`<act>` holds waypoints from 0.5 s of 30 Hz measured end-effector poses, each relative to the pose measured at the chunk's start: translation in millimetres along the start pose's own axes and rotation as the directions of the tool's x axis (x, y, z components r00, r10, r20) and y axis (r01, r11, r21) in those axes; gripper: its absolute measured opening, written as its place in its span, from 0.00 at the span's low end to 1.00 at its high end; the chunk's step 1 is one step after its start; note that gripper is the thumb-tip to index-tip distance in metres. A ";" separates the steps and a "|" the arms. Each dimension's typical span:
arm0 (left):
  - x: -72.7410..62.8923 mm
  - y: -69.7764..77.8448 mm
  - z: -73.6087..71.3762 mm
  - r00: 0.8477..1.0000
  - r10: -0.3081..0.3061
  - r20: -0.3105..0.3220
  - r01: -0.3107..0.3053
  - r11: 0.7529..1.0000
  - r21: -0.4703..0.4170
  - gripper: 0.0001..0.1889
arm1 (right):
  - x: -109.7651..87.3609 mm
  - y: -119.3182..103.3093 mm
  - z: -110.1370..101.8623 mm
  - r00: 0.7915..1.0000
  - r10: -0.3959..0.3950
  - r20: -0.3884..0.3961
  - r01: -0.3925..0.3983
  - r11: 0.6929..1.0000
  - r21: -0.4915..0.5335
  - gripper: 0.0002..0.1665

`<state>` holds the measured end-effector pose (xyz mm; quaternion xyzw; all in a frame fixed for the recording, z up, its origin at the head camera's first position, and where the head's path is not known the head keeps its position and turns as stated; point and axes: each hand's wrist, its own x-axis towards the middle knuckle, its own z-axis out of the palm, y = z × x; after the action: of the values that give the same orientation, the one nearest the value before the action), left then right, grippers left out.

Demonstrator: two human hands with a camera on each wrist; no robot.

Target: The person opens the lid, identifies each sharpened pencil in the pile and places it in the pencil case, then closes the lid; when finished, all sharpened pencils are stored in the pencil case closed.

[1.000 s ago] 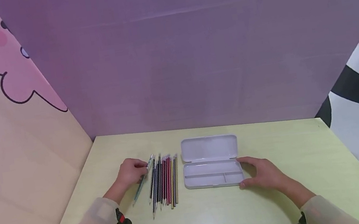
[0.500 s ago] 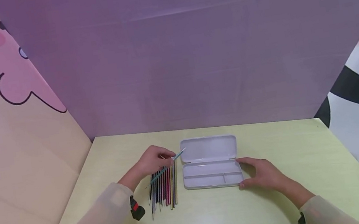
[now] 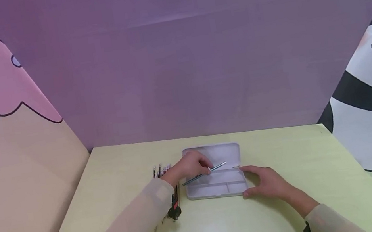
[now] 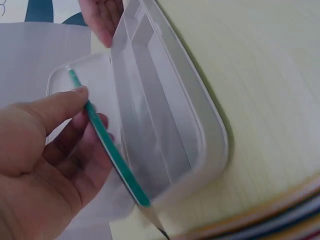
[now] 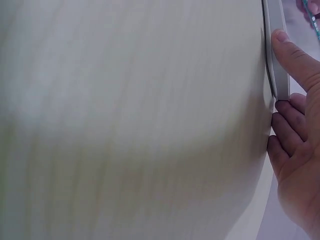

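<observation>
Above the hinge side of the case, the left hand [image 3: 193, 165] pinches one green pencil [image 4: 114, 152] between thumb and fingertips. Grip sits nearer the blunt end; the sharpened tip points to the person's left, and the shaft slants across the long rear compartment, off the case floor as far as can be judged. Pinching there presumably leaves most of the shaft free of the fingers.

Right hand [image 3: 269, 181]: grasping the right end of the white case [image 3: 204, 192], thumb on the near corner, fingers around toward the hinge corner. Left-wrist and head views agree on this; the forefinger's exact contact is hidden in the right-wrist view. Likely reason: to brace the light-looking box while the other hand works over it.

Case stands open on the table, lid [image 3: 227, 152] folded back away from the person, so compartments face up and within reach of both hands. Layout: one long compartment at the hinge, a front row split by a short divider [image 3: 228, 187].

Just left of the case, partly hidden by the left forearm, a row of pencils [image 3: 160, 171], roughly parallel; probably set on that side for easy left-hand access.

Beyond: pale wooden table [image 3: 277, 146], purple backdrop [image 3: 179, 73], cartoon panels either side.
</observation>
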<state>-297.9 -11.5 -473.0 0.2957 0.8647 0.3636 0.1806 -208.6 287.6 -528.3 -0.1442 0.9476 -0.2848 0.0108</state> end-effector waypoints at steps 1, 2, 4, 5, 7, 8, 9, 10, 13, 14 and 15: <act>2.9 1.5 2.7 1.000 -0.001 0.012 0.001 1.000 0.015 0.07 | 0.2 -0.7 0.2 1.000 0.001 0.002 -0.001 1.000 -0.002 0.55; 5.3 3.4 5.1 1.000 -0.004 0.022 0.003 1.000 0.024 0.07 | 0.4 -1.2 0.5 1.000 0.003 0.002 -0.003 1.000 -0.001 0.54; 9.0 8.2 9.6 0.999 -0.012 0.036 0.011 0.999 0.037 0.08 | 0.7 -1.8 0.5 1.000 0.007 0.003 -0.007 1.000 -0.007 0.54; 11.3 9.8 11.9 0.999 -0.013 0.041 0.011 0.999 0.044 0.08 | 0.9 -2.0 0.3 1.000 0.005 0.005 -0.005 1.000 -0.011 0.54; 15.5 12.2 16.9 0.999 -0.016 0.048 0.012 0.998 0.066 0.09 | 1.5 -1.9 -0.1 1.000 0.002 0.006 -0.002 1.000 -0.020 0.54; 17.6 13.1 19.5 0.999 -0.014 0.053 0.010 0.997 0.079 0.08 | 1.8 -1.8 -0.4 1.000 -0.001 0.006 0.001 1.000 -0.023 0.54; 19.9 13.3 22.6 0.998 -0.013 0.057 0.008 0.995 0.098 0.08 | 2.1 -1.6 -0.9 1.000 -0.004 0.007 0.005 1.000 -0.025 0.54; 22.2 13.2 25.7 0.998 -0.008 0.061 0.001 0.992 0.125 0.08 | 2.5 -1.4 -1.3 1.000 -0.007 0.007 0.007 1.000 -0.026 0.54; 27.6 12.7 33.7 0.997 0.005 0.073 -0.019 0.981 0.191 0.06 | 3.4 -0.9 -2.3 1.000 -0.013 0.004 0.013 0.999 -0.030 0.55; 28.7 12.9 35.8 0.997 0.007 0.074 -0.022 0.978 0.209 0.06 | 3.5 -1.0 -2.4 1.000 -0.013 0.003 0.013 1.000 -0.026 0.54; 29.5 13.1 37.9 0.997 0.005 0.073 -0.021 0.974 0.223 0.06 | 3.6 -1.1 -2.3 1.000 -0.013 0.003 0.013 1.000 -0.024 0.54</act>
<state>-295.4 34.6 -491.6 0.3327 0.8912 0.2541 0.1747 -212.0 287.0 -525.6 -0.1509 0.9500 -0.2733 0.0084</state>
